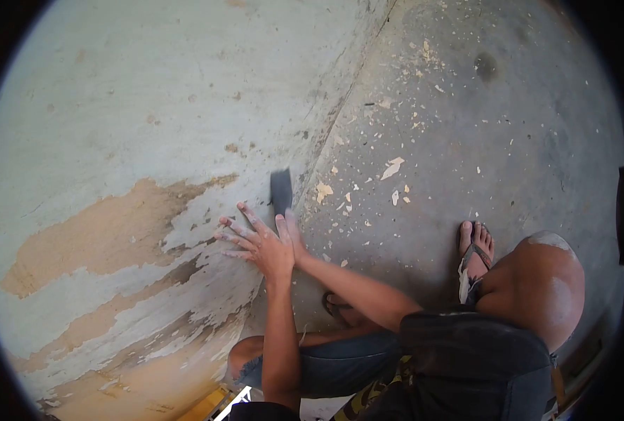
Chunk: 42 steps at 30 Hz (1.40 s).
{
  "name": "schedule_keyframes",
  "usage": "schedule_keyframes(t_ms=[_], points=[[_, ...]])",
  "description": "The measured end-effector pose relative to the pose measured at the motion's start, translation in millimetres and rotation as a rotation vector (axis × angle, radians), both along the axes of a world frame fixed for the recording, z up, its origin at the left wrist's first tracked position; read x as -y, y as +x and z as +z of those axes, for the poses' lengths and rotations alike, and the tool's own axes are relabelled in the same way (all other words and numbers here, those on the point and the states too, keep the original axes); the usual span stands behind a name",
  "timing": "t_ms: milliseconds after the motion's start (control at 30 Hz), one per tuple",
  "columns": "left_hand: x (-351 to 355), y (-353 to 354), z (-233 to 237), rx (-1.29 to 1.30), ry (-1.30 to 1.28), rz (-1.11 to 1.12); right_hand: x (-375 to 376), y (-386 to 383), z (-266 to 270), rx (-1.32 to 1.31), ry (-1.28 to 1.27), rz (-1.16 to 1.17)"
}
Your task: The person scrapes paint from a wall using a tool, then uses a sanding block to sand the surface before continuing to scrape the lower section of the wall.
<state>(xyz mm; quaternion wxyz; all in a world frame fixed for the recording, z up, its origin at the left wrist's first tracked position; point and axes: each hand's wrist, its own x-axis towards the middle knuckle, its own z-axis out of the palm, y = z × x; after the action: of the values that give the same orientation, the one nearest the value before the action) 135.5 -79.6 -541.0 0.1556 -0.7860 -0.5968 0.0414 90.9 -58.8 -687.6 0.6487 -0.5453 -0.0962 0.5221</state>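
Lengthwise, the scraper (281,191) points up-frame from the right hand (293,240).

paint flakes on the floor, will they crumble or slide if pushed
Likely very light: the paint flakes look thin and small, so they should slide easily on the smooth floor. Probably brittle too, since they lie in broken bits.

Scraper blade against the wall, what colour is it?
The scraper blade is dark grey, almost black, in the head view.
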Motion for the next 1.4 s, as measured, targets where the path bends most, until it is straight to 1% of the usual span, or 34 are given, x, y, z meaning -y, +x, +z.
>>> schedule_keyframes(t_ms=[33, 67, 100, 133, 167, 200, 267, 300, 367, 400, 433, 467, 500, 567, 600, 633, 667, 700, 767, 800, 833, 867, 900, 967, 1000, 1067, 1100, 1133, 1167, 1200, 1267, 1300, 1367, 1400], points=[[0, 2, 3, -0.015, -0.020, -0.002, -15, 6, -18, -0.034, 0.041, -0.127], [-1, 5, 6, -0.024, -0.037, -0.009, -21, 39, -1, -0.028, 0.045, -0.127], [-1, 6, 8, -0.021, -0.033, -0.011, -17, 89, 42, -0.401, -0.080, -0.098], [-1, 6, 12, -0.038, -0.062, 0.010, -14, 116, 68, -0.776, -0.206, -0.066], [0, 6, 14, -0.055, -0.094, 0.028, -21, 83, 35, -0.553, -0.135, -0.105], [-1, 5, 10, -0.049, -0.095, 0.020, -14, 52, 29, -0.547, -0.134, -0.113], [-2, 3, -1, 0.002, 0.026, -0.046, 4, 2, 27, 0.107, -0.145, -0.133], [-4, 5, -3, -0.003, 0.023, -0.047, 2, 1, 23, 0.102, -0.148, -0.134], [-3, 3, -3, 0.015, 0.005, -0.028, 5, 1, 25, -0.005, -0.103, -0.083], [0, 0, 1, 0.009, 0.003, -0.020, -3, 15, 22, -0.012, -0.105, -0.075], [-1, 2, 3, -0.011, -0.026, -0.005, -18, 56, 28, -0.417, -0.117, -0.065], [-2, 4, 6, -0.032, -0.056, 0.008, -25, 80, 33, -0.823, -0.127, -0.051], [-1, 4, 8, -0.032, -0.052, 0.008, -23, 81, 31, -0.823, -0.124, -0.050], [-1, 6, 12, -0.062, -0.101, 0.046, -21, 75, 23, -0.727, -0.135, 0.042], [-2, 6, 8, -0.056, -0.101, 0.039, -19, 47, 18, -0.721, -0.133, 0.036], [-3, 4, 0, -0.021, -0.042, 0.000, -15, -2, 13, -0.318, -0.143, -0.142], [-4, 2, -5, 0.011, 0.017, -0.037, -13, -29, 9, 0.084, -0.153, -0.308], [-4, 3, -6, 0.004, 0.010, -0.035, -10, -24, 13, 0.078, -0.160, -0.306], [-3, 2, -4, 0.036, -0.007, -0.028, -1, 3, 37, 0.060, -0.039, -0.282], [-2, 5, 0, 0.040, -0.007, -0.029, -6, 34, 42, 0.064, -0.038, -0.283], [-1, 8, 5, 0.011, -0.050, 0.002, -14, 71, 46, -0.281, -0.064, -0.181], [-1, 8, 9, -0.024, -0.093, 0.033, -19, 85, 45, -0.629, -0.089, -0.072], [-1, 5, 11, -0.027, -0.089, 0.032, -20, 76, 43, -0.632, -0.085, -0.071], [-3, 4, 7, -0.036, -0.102, 0.044, -19, 44, 20, -0.426, -0.061, -0.105], [-4, 6, 2, -0.029, -0.103, 0.041, -7, 44, 33, -0.419, -0.060, -0.107], [-4, 7, -3, 0.010, -0.016, 0.004, 18, 46, 68, -0.083, -0.133, 0.145], [-4, 5, -3, 0.001, -0.018, 0.006, 10, 42, 55, -0.092, -0.135, 0.147], [-3, 4, -3, 0.013, -0.032, 0.000, -5, 32, 25, -0.281, -0.115, 0.009], [-3, 5, -2, 0.032, -0.042, -0.008, -19, 32, 7, -0.462, -0.092, -0.133], [-3, 6, 1, 0.037, -0.038, -0.009, -24, 57, 13, -0.458, -0.087, -0.133], [-3, 7, 10, 0.007, -0.133, 0.050, -24, 107, 43, -0.470, -0.120, -0.125], [-3, 6, 10, 0.009, -0.130, 0.047, -20, 96, 45, -0.469, -0.116, -0.128], [-4, 8, 4, 0.014, -0.103, 0.050, -3, 57, 47, -0.078, -0.115, -0.125], [-4, 9, 0, 0.022, -0.101, 0.046, 6, 54, 51, -0.071, -0.112, -0.129]])
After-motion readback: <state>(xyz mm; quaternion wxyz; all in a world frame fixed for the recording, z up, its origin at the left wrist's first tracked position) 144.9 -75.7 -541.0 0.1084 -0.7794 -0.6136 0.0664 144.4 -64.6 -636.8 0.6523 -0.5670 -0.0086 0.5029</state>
